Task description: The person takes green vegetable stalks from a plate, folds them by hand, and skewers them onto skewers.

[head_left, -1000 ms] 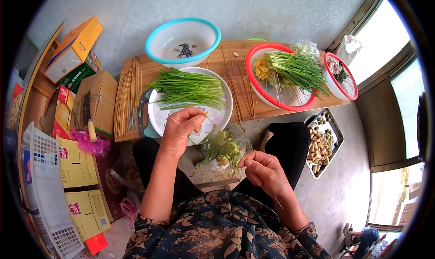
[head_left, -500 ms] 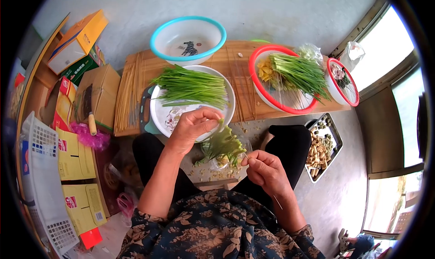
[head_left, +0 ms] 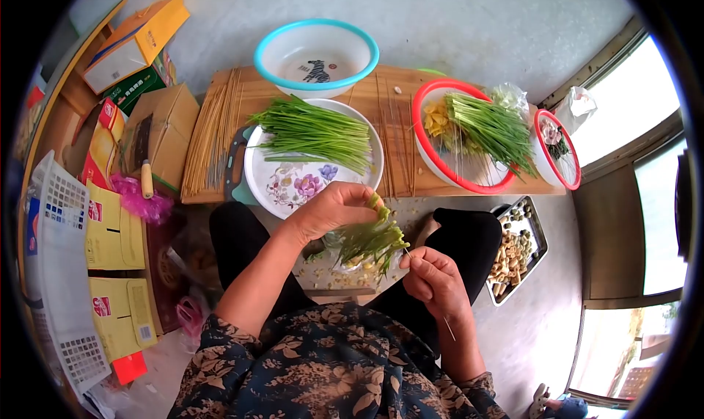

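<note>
My left hand (head_left: pixel 334 212) pinches one end of a green leafy vegetable (head_left: pixel 372 237), which hangs over my lap, its frilly edges partly blurred. My right hand (head_left: pixel 434 278) is closed around a thin skewer (head_left: pixel 449 329); the skewer's tip side meets the leaf's right end, and its other end pokes out below the wrist. Beyond my hands, a white flowered tray (head_left: pixel 282 191) carries a bundle of long green chives (head_left: pixel 315 131). Whether the skewer passes through the leaf is hard to make out.
Bamboo skewers (head_left: pixel 209 144) lie on the wooden table (head_left: pixel 352 96). Behind stands a blue-rimmed basin (head_left: pixel 315 85); right are red-rimmed basins (head_left: pixel 469 188) with more greens. A metal tray (head_left: pixel 539 254) of skewered-food pieces sits on the floor. Boxes (head_left: pixel 172 136) and a white basket (head_left: pixel 62 272) line the left.
The leaf was spread broad and now hangs bunched and narrower. My left hand has shifted right, nearer my right hand, which keeps its hold on the skewer. The view has shifted slightly.
</note>
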### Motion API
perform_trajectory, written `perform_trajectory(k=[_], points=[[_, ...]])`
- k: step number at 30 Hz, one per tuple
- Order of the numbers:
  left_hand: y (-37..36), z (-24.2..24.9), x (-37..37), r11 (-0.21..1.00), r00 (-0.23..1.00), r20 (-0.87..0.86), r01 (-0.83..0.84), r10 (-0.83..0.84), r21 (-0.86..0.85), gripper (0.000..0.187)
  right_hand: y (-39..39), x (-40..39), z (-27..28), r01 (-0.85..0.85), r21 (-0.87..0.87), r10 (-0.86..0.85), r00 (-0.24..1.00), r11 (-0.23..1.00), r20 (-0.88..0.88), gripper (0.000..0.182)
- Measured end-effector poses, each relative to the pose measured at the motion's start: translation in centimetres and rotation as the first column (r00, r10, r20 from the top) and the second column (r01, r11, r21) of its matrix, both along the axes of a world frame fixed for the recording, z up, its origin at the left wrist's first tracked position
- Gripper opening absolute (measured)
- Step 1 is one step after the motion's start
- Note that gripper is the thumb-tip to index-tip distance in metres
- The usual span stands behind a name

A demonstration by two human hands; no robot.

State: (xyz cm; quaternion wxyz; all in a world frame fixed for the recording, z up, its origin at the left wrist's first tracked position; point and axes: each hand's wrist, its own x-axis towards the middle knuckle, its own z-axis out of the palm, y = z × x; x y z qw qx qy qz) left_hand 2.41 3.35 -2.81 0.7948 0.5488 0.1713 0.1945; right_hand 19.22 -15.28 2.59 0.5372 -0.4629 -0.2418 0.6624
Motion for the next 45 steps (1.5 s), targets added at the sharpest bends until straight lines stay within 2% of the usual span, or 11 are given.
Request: perform_trajectory(k=[13,25,30,33,34,36,37,40,41,43,45], points=[[-0.5,-0.4,1.4,0.995,0.997,0.001,0.076,-0.076,-0.060,0.015,-0.4,1.6,-2.0,-0.015,0.008,0.016,0.999,1.000,-0.047,0.019],[-0.5,0.5,3.6,0.977,0.973,-0.089,0.213,-0.211,0.017,0.013,-1.0,2.9,-2.7,0.021,0.008,-0.020,0.996,1.000,-0.088,0.020],[2.6,-2.2,3.6,0.999,1.000,-0.002,0.016,-0.016,-0.052,0.021,-1.8,4.2,-3.5,0.053,-0.020,-0.055,0.994,0.998,-0.098,0.018],[6.1,-6.3,2.9,0.947,0.943,-0.132,-0.288,0.307,0.143,0.017,-2.2,5.0,-4.3,0.079,-0.041,-0.082,0.994,0.996,-0.078,0.019],[7.2,-8.0,2.9,0.947,0.942,-0.134,-0.287,0.307,0.147,0.017,-2.3,5.2,-4.5,0.090,-0.054,-0.093,0.993,0.994,-0.065,0.020],[8.7,-10.0,3.0,0.825,0.818,-0.285,-0.350,0.500,0.443,0.014,-2.5,5.6,-5.2,0.097,-0.065,-0.102,0.992,0.993,-0.078,0.020],[8.8,-10.4,3.3,0.825,0.818,-0.286,-0.347,0.499,0.447,0.014,-2.5,5.7,-5.4,0.104,-0.079,-0.111,0.990,0.991,-0.088,0.020],[9.3,-11.8,4.4,0.544,0.772,-0.199,-0.217,0.604,0.811,0.017,-2.5,5.9,-5.8,0.106,-0.070,-0.113,0.988,0.992,-0.105,0.020],[9.5,-12.3,4.6,0.545,0.774,-0.200,-0.213,0.600,0.811,0.017,-2.5,6.0,-5.8,0.110,-0.070,-0.117,0.987,0.991,-0.106,0.020],[9.4,-12.4,5.4,0.378,0.771,-0.209,-0.045,0.602,0.925,0.017,-2.4,6.1,-5.9,0.112,-0.074,-0.119,0.988,0.991,-0.099,0.020],[9.2,-12.5,5.7,0.389,0.759,-0.267,0.019,0.594,0.921,0.017,-2.4,6.3,-5.9,0.116,-0.075,-0.124,0.987,0.990,-0.105,0.020]])
